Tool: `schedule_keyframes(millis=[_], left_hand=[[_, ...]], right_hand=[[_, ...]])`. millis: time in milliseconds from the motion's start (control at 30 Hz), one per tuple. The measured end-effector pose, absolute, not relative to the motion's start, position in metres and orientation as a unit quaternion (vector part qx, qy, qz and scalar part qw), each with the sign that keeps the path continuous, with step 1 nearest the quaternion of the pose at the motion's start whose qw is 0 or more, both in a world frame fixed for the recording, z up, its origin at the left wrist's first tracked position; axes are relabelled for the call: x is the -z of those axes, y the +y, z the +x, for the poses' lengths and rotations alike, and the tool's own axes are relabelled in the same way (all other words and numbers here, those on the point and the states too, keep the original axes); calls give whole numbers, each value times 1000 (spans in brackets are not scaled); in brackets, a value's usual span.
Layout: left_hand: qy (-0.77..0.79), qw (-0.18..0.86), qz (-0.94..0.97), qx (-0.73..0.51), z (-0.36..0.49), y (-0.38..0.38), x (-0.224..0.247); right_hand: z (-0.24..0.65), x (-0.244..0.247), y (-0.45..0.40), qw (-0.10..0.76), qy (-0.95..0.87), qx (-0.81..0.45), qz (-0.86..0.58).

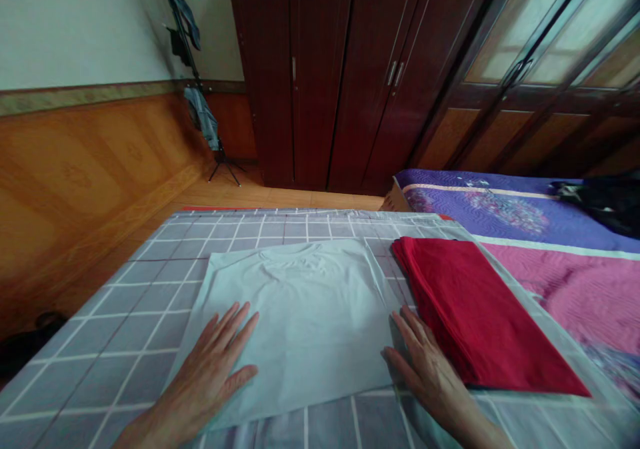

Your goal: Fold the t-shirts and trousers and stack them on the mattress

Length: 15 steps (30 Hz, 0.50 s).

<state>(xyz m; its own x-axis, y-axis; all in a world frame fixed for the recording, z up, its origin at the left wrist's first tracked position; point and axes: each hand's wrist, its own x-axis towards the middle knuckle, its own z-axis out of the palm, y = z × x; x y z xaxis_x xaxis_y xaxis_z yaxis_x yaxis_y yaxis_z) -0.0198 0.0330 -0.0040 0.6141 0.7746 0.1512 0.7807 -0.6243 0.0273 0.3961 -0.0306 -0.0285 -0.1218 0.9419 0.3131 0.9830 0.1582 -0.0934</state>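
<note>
A white garment lies spread out and folded to a rough rectangle on a grey checked cloth. Over its left side rests my left hand, palm down with the fingers stretched out and holding nothing. My right hand lies at the garment's right edge, fingers apart and also holding nothing. Just right of that hand is a folded red cloth, stacked in several layers.
Beyond the checked surface stands a dark red wardrobe. A coat stand with hanging clothes is at the back left. On the right is a bed with a purple and pink cover and a dark item on it.
</note>
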Motion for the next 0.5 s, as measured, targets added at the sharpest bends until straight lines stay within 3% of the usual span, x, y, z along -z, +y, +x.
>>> schedule_keyframes(millis=[233, 367, 500], left_hand=[[-542, -33, -797, 265, -51, 98, 15], [-585, -90, -735, 330, -63, 108, 32], [-602, -110, -696, 376, -73, 107, 30]], right_hand=[[392, 5, -10, 71, -705, 74, -702], [387, -15, 4, -19, -656, 10, -755], [386, -27, 15, -50, -620, -59, -781]])
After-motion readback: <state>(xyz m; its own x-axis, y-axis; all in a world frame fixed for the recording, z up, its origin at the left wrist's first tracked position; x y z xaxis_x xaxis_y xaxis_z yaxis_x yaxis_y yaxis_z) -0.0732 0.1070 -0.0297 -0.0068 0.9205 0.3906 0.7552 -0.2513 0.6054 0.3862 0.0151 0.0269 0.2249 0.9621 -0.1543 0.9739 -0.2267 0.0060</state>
